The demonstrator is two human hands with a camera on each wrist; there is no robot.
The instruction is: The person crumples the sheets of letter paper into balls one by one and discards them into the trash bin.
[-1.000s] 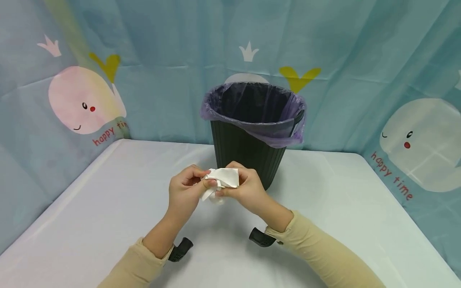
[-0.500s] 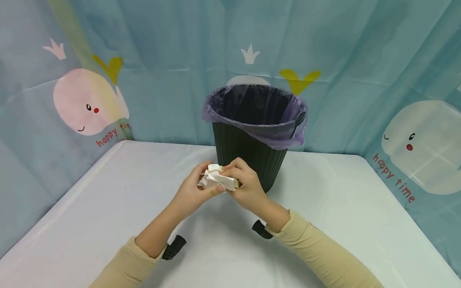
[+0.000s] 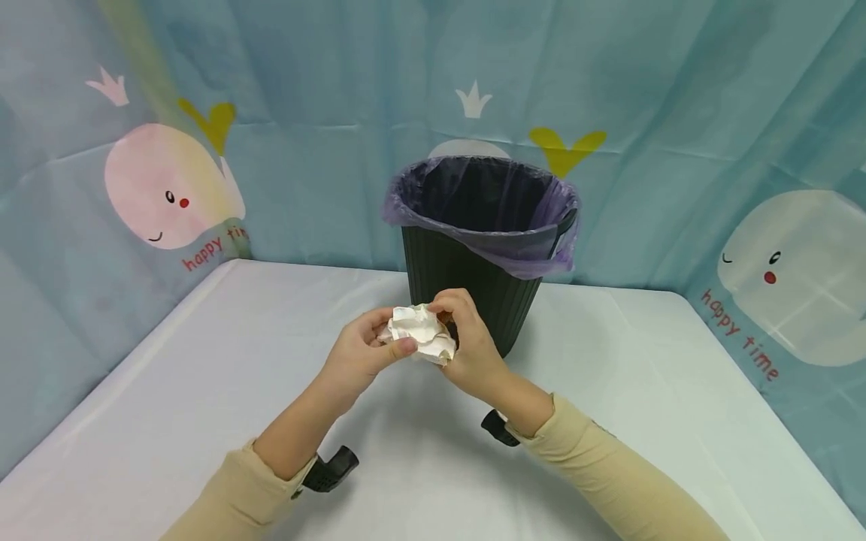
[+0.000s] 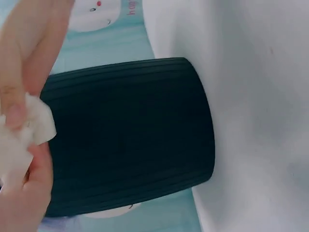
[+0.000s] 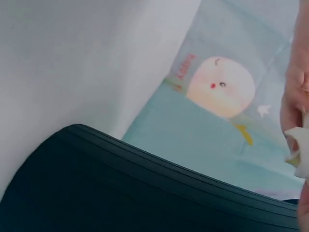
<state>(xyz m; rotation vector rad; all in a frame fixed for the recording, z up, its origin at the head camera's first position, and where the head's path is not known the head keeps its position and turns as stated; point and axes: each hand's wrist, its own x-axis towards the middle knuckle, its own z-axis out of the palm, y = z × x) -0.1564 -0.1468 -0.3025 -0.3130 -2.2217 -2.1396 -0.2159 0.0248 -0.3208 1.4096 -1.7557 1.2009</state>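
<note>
Between both hands, in the head view, is a crumpled piece of white paper [image 3: 424,330], creased and bunched with ragged edges. My left hand [image 3: 357,357] grips its left side, thumb laid along the near face. On the right side my right hand [image 3: 473,357] pinches it with curled fingers. The left wrist view has the same paper [image 4: 41,121] at its left edge, partly covered by fingers. Only a corner of the paper [image 5: 300,147] enters the right wrist view at the right. Both hands are held above the table, in front of a black trash bin [image 3: 467,278].
A purple bag [image 3: 528,255] lines the bin and folds over its rim. The bin stands at the back of a white-covered table [image 3: 203,391]. Behind it hangs a blue curtain [image 3: 304,188] with printed cartoon figures. Black devices [image 3: 331,469] sit under both wrists.
The hands have turned and squeezed the paper, which goes from a flat folded piece to a more compact crumpled wad. Fingers have shifted around it; the bin has stayed in place.
</note>
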